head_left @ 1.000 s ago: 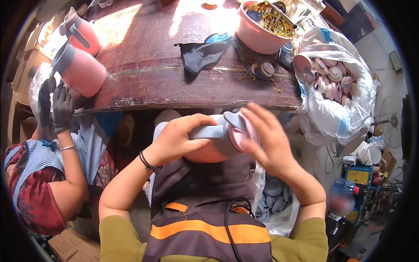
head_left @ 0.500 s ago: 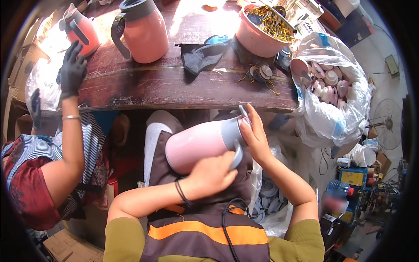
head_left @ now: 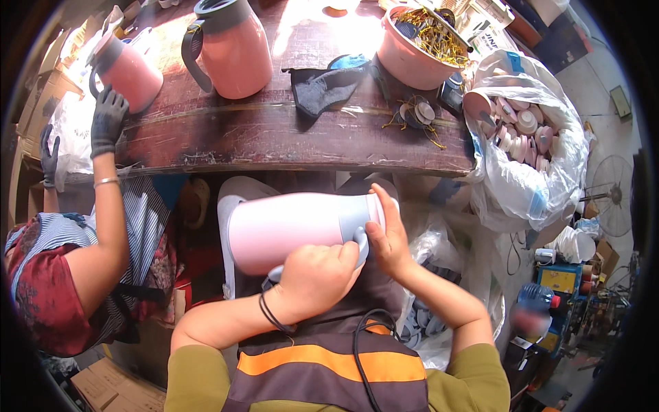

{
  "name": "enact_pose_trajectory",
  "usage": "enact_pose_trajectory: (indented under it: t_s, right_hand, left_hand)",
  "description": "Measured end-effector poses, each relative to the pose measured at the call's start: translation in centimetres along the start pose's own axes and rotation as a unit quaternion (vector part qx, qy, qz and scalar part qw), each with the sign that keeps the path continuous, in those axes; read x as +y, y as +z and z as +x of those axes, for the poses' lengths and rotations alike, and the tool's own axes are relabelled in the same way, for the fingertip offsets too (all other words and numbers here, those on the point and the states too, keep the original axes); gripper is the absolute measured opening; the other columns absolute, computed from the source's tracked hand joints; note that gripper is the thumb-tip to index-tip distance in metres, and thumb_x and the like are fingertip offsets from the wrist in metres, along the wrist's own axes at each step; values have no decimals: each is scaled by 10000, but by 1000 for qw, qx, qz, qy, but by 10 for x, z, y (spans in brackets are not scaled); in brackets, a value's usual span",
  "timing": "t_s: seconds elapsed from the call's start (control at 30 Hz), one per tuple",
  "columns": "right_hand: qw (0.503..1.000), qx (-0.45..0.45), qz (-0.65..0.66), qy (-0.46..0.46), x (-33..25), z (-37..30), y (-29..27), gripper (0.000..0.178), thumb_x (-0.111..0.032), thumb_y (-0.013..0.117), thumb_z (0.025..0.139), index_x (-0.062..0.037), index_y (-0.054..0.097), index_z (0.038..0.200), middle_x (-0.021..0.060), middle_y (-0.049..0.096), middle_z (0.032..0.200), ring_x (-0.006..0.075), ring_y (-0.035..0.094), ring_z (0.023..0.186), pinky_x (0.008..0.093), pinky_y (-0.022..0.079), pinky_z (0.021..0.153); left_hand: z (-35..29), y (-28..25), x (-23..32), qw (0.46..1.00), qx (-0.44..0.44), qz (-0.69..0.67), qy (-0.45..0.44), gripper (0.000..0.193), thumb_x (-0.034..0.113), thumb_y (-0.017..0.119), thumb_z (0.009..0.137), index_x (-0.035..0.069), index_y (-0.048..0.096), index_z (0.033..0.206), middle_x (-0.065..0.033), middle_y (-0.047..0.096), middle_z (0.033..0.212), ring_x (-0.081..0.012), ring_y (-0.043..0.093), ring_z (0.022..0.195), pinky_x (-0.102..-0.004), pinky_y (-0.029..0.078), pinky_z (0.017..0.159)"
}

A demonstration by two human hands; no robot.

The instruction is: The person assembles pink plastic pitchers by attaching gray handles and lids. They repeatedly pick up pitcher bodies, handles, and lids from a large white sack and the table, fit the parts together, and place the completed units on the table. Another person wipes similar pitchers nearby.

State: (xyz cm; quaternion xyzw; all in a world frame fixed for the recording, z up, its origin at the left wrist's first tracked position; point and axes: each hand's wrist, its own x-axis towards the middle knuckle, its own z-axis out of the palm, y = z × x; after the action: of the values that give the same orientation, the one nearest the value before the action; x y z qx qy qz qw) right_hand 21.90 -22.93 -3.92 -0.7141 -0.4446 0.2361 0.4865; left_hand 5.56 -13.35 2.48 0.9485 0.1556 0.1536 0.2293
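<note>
A pink vacuum jug with a grey collar lies on its side across my lap, its mouth end to the right. My left hand is closed round its grey handle, the knuckles up. At the mouth, my right hand grips the pale pink lid, with fingers over the far side and thumb towards me. The palm covers part of the lid.
Two more pink jugs stand on the dark red table, near a co-worker's gloved hand. A dark cloth, a pink tub of gold ties and a bag of pink lids are further right. Grey parts lie in a bag by my leg.
The jug has swung from tilted to nearly level and shifted left. My right hand has come lower and its fingers now curl round the lid. The co-worker's gloved hand has moved down.
</note>
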Motion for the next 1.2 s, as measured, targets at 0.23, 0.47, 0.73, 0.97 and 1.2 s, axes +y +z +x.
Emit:
enact_pose_trajectory:
  t_s: [0.23,0.47,0.73,0.97,1.2]
  right_hand:
    - [964,-185,-133,-140,-32,-2,-39,832,-597,522,857,-11,337,1418,268,350,1425,417,373,1300,466,294,1065]
    - [871,-260,-56,-413,-63,-11,-36,703,-727,454,817,-203,610,1259,174,479,1369,361,451,1250,499,294,1050]
    - [894,-139,-43,-425,-28,-26,-14,729,-728,476,793,-119,649,1155,140,551,1257,354,496,1177,535,331,1002]
    - [996,-80,33,-25,-10,11,4,460,-404,479,916,-22,590,1146,158,584,1156,312,525,1130,372,384,985]
    - [991,-124,26,-35,-18,37,10,409,-367,509,926,-5,604,1092,161,601,1076,326,547,1055,390,407,947]
  left_hand:
    - [51,-56,-74,948,-180,-264,17,254,233,764,727,26,654,825,-120,642,722,-195,636,657,-309,486,605]
    - [49,-17,-92,768,-342,-537,-69,255,119,817,695,-10,678,866,-8,648,759,-67,573,716,-219,450,644]
    - [31,-6,-101,787,-316,-517,-115,261,163,816,697,0,685,853,-10,653,755,-65,579,730,-234,458,660]
    - [-2,-21,-6,958,-90,-213,-170,347,279,638,829,-40,554,936,-181,635,745,-308,647,699,-384,499,659]
    - [10,-34,-20,747,-234,-534,-319,152,155,555,916,4,557,915,-18,586,713,-75,546,585,-228,454,550]
